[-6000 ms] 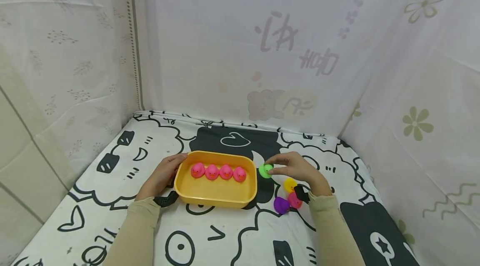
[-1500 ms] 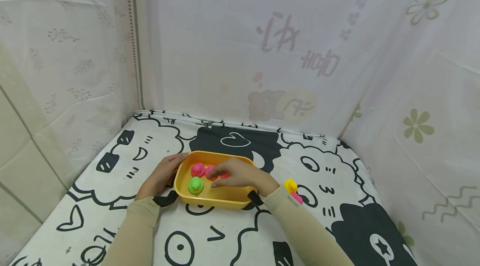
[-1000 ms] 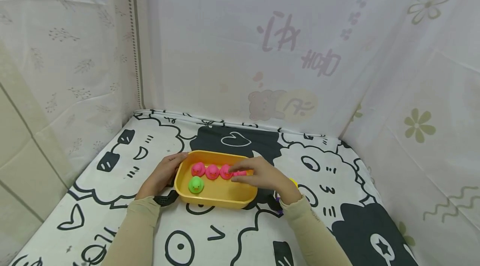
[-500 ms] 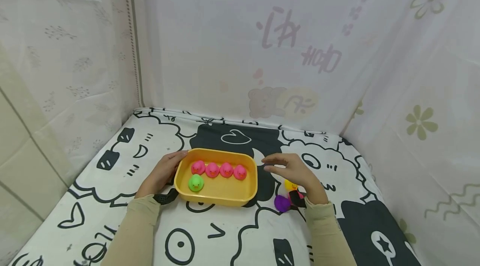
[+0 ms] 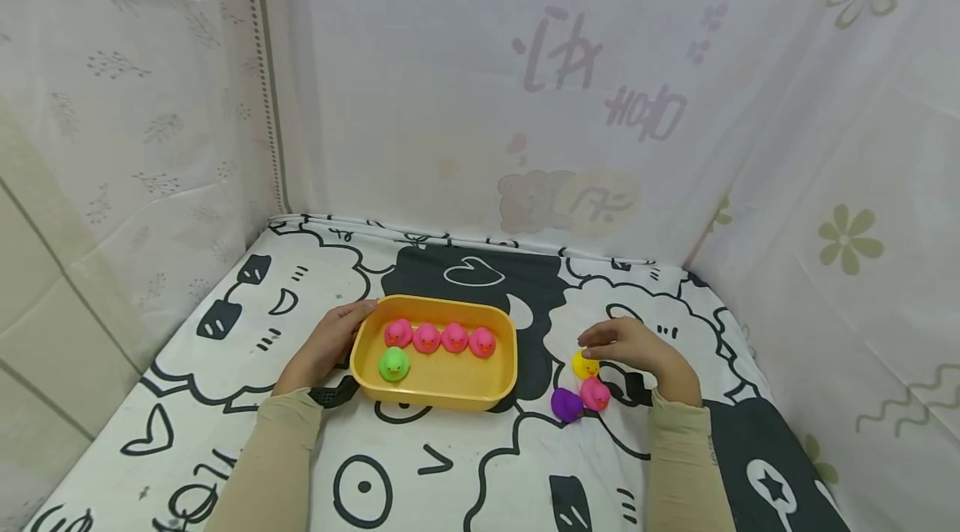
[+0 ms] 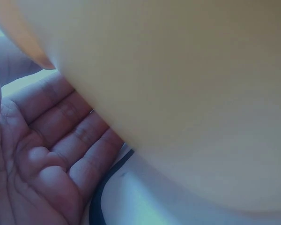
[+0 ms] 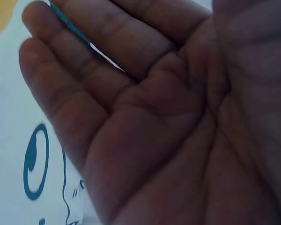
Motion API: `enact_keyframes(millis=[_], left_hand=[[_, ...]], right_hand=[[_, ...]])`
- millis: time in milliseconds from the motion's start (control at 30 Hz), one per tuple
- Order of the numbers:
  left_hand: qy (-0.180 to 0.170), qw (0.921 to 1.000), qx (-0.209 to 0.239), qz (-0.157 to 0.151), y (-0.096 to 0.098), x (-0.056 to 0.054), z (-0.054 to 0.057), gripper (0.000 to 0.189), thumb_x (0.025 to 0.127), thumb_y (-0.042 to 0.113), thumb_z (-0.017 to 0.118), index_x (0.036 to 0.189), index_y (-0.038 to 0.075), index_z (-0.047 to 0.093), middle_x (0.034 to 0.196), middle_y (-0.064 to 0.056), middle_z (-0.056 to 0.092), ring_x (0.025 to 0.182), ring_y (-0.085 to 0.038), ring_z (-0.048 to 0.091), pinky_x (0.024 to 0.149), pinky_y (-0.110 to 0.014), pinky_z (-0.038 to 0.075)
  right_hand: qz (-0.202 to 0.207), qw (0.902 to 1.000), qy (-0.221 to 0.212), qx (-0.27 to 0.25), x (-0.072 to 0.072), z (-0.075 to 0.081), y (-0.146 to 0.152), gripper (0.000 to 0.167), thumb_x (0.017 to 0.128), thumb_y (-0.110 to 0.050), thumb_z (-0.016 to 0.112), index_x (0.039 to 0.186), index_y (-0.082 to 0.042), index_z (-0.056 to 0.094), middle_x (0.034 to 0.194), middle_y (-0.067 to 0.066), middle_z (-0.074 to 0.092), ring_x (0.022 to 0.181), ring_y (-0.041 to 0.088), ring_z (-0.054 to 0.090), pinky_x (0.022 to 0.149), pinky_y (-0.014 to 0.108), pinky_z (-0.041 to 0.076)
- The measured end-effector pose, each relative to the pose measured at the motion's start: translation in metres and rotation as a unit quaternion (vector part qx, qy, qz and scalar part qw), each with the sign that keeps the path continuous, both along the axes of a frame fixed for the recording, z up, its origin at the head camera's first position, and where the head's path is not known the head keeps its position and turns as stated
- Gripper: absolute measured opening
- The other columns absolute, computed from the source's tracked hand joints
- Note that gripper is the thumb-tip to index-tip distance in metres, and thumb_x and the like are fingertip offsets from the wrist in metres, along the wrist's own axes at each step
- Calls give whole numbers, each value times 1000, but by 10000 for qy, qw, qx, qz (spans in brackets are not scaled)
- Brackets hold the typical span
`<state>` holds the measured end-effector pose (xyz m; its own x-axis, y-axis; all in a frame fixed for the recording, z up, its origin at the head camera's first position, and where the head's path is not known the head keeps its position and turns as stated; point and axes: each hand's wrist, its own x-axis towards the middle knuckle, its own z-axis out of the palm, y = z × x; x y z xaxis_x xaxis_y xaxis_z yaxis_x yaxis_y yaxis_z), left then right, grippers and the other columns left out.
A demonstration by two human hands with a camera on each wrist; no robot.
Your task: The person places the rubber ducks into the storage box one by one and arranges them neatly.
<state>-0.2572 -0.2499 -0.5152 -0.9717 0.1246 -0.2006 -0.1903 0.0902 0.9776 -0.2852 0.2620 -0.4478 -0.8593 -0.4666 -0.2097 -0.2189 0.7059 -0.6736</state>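
My left hand (image 5: 330,344) rests against the left end of a yellow tray (image 5: 442,394); in the left wrist view its straight fingers (image 6: 65,112) lie along the tray's outer wall. Inside the tray, several pink rubber ducks (image 5: 427,338) form a row along the far side. A green rubber duck (image 5: 393,365) sits in front of the leftmost one. To the right, my right hand (image 5: 633,350) hovers with its fingertips right over a yellow rubber duck (image 5: 585,366). The right wrist view shows its fingers extended and loose, with a bare palm.
Near the yellow duck lie a pink rubber duck (image 5: 595,393) and a purple rubber duck (image 5: 567,404), close together on the black-and-white patterned cloth (image 5: 420,474). Pale printed curtains (image 5: 420,98) enclose the back and sides.
The green duck has gone from my right hand into the tray, beside the left pink duck. My right hand has since drawn back rightward to the yellow duck. Left hand and tray stay put.
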Motion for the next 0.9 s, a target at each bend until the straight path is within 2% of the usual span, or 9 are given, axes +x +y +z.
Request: enact_keyframes(millis=[233, 433, 600, 900], left_hand=[[-3, 10000, 16, 1, 0, -1, 0, 80, 96, 64, 52, 150, 6, 45, 147, -18, 50, 113, -25, 60, 89, -27, 55], [3, 10000, -9, 4, 0, -1, 0, 80, 96, 64, 52, 150, 6, 45, 147, -18, 50, 112, -25, 60, 88, -27, 55], [26, 10000, 24, -30, 0, -1, 0, 78, 97, 63, 52, 150, 5, 45, 147, -18, 50, 111, -24, 61, 89, -27, 55], [29, 10000, 45, -64, 0, -1, 0, 79, 97, 63, 51, 151, 6, 44, 148, -18, 49, 117, -26, 59, 92, -28, 54]], right_hand=[[233, 9991, -331, -123, -1, -3, 4, 27, 91, -21, 75, 114, -6, 74, 109, 7, 74, 96, 22, 69, 91, 44, 56], [31, 9997, -195, 107, 0, -3, 7, 27, 89, -20, 77, 113, -7, 74, 111, 8, 73, 98, 22, 67, 91, 46, 55], [-144, 9993, -330, 124, 2, -3, 9, 27, 89, -18, 77, 113, -5, 74, 111, 11, 73, 99, 24, 67, 91, 47, 55], [-130, 9994, -306, 125, -1, -9, 11, 25, 87, -19, 80, 109, -8, 75, 105, 8, 72, 93, 22, 64, 86, 41, 57]])
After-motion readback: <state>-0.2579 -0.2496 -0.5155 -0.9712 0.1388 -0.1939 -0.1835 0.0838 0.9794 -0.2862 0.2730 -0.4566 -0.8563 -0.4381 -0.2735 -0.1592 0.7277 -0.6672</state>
